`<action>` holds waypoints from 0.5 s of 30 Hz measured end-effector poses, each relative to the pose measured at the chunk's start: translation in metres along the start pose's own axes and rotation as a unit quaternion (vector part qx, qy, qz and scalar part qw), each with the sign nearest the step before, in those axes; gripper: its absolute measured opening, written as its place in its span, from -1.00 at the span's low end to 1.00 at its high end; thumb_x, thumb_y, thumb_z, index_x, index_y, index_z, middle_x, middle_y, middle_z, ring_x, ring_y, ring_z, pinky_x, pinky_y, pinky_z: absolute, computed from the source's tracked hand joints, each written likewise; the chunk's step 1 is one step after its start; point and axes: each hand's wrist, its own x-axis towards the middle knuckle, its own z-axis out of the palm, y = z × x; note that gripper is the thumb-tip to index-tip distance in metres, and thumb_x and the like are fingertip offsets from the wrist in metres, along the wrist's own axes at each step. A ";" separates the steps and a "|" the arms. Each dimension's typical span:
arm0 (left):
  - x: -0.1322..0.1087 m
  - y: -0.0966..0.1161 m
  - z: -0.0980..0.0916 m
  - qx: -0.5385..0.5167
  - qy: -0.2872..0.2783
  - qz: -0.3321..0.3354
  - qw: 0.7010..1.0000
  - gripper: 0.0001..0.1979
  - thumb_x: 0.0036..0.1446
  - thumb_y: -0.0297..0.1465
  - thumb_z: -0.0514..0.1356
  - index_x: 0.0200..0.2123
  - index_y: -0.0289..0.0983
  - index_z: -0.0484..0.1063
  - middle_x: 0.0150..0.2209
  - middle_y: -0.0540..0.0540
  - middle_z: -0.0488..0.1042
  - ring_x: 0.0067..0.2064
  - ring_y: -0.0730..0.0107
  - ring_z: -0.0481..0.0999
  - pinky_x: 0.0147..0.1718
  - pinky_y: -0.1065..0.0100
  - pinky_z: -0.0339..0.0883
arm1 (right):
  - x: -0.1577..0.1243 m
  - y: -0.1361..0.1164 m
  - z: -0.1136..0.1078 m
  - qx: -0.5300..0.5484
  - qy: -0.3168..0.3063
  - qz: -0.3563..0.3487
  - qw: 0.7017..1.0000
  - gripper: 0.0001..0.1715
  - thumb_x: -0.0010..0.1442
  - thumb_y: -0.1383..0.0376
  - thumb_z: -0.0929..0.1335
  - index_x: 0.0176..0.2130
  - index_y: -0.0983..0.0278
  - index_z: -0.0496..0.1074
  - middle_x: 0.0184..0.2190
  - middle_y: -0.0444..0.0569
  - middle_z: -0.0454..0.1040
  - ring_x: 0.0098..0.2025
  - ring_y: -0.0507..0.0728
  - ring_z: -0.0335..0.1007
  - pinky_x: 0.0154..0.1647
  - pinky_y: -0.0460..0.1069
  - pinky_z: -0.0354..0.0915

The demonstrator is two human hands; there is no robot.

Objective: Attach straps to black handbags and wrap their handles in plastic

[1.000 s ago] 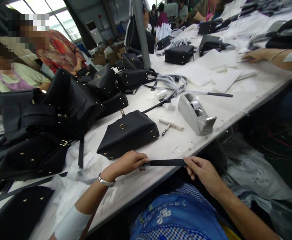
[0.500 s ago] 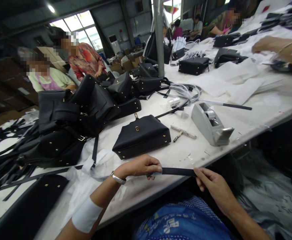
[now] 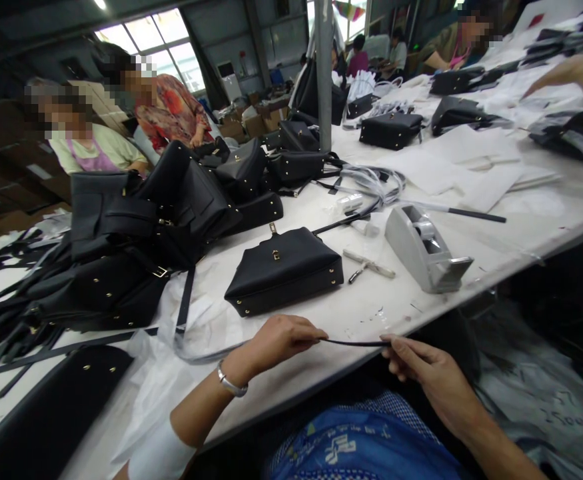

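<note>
A black strap stretches edge-on between my two hands at the near edge of the white table. My left hand pinches its left end, fingers closed. My right hand pinches the right end. A strip of clear wrap trails left from my left hand. Just beyond lies a black handbag with gold studs and a clasp, lying on its side.
A grey tape dispenser stands right of the bag, with a small tool between them. A heap of black handbags and straps fills the left. More bags and white sheets lie further back. Other people sit along the table; another person's arm reaches in at top right.
The strap has turned from flat-on to edge-on between my hands. Both hands stay at their ends. The other person's arm at top right has shifted.
</note>
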 end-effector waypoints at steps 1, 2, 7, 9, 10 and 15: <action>-0.001 0.000 0.002 0.045 0.026 0.021 0.998 -0.73 0.38 -0.41 0.09 0.05 -0.19 0.51 -0.09 -0.15 0.60 -0.14 0.31 0.58 -0.18 0.38 0.40 | 0.000 0.000 0.000 0.014 -0.006 0.008 1.000 -0.45 0.00 -0.06 0.53 -0.18 0.30 0.65 -0.39 0.06 0.62 -0.41 0.13 0.47 -0.43 -0.03 0.40; -0.003 0.000 0.003 0.085 0.045 0.040 0.995 -0.69 0.40 -0.44 0.04 0.09 -0.18 0.49 -0.05 -0.17 0.59 -0.12 0.30 0.57 -0.17 0.35 0.42 | -0.001 -0.001 0.000 0.017 -0.013 0.011 1.000 -0.44 -0.01 -0.04 0.54 -0.13 0.29 0.64 -0.36 0.07 0.63 -0.37 0.15 0.49 -0.37 -0.01 0.43; -0.012 -0.006 0.005 0.200 0.100 0.124 0.967 -0.62 0.42 -0.49 -0.05 0.18 -0.23 0.39 -0.01 -0.22 0.56 -0.11 0.27 0.55 -0.18 0.28 0.50 | -0.004 -0.004 0.005 -0.043 -0.035 -0.011 0.998 -0.41 -0.06 -0.01 0.55 -0.10 0.26 0.63 -0.37 0.05 0.65 -0.31 0.21 0.55 -0.24 0.06 0.49; -0.016 -0.008 0.005 0.223 0.117 0.140 0.958 -0.63 0.41 -0.50 -0.04 0.19 -0.25 0.37 -0.01 -0.22 0.57 -0.12 0.27 0.55 -0.20 0.27 0.51 | -0.005 -0.006 0.008 -0.063 -0.032 -0.024 0.997 -0.36 -0.06 -0.02 0.54 -0.04 0.25 0.61 -0.37 0.03 0.65 -0.30 0.22 0.56 -0.24 0.06 0.50; -0.017 -0.009 0.005 0.230 0.121 0.144 0.955 -0.63 0.41 -0.51 -0.02 0.19 -0.27 0.37 0.00 -0.21 0.57 -0.12 0.26 0.55 -0.21 0.27 0.52 | -0.006 -0.006 0.009 -0.071 -0.030 -0.031 0.997 -0.34 -0.04 -0.02 0.54 -0.01 0.24 0.59 -0.35 0.02 0.65 -0.29 0.22 0.57 -0.23 0.06 0.50; -0.022 -0.011 0.006 0.251 0.130 0.146 0.948 -0.65 0.40 -0.52 0.00 0.18 -0.28 0.37 0.01 -0.20 0.58 -0.11 0.25 0.56 -0.18 0.26 0.53 | -0.006 -0.003 0.010 -0.100 -0.036 -0.047 0.993 -0.41 0.00 0.02 0.51 -0.02 0.24 0.60 -0.27 0.03 0.67 -0.22 0.24 0.58 -0.09 0.09 0.49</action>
